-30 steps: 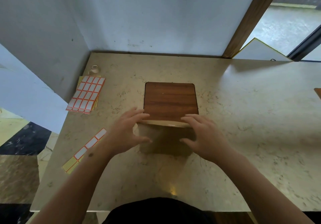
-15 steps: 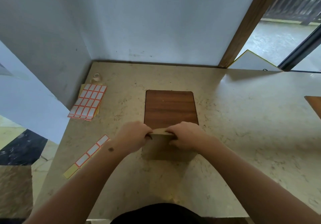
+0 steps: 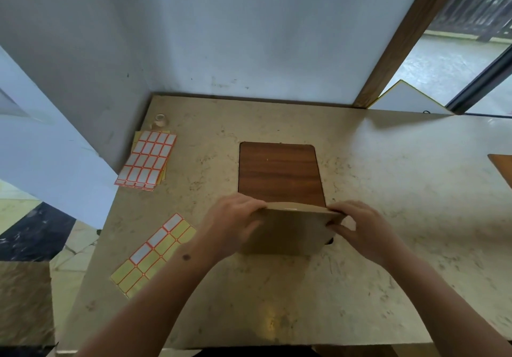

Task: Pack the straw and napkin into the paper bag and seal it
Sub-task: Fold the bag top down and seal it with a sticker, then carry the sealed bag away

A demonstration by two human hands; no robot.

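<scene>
Head view: plain brown paper bag, top seemingly folded.

Both hands pinching; forearms converging

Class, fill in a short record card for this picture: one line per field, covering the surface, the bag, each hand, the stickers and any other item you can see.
Surface: marbled beige table
Bag: brown paper bag, top edge folded, in front of a wooden board
Left hand: grips the bag's left top corner
Right hand: pinches the bag's right top corner
Stickers: full label sheet at far left; partly used sheet nearer
Other: small tape roll by the wall
Straw, napkin: not visible
</scene>
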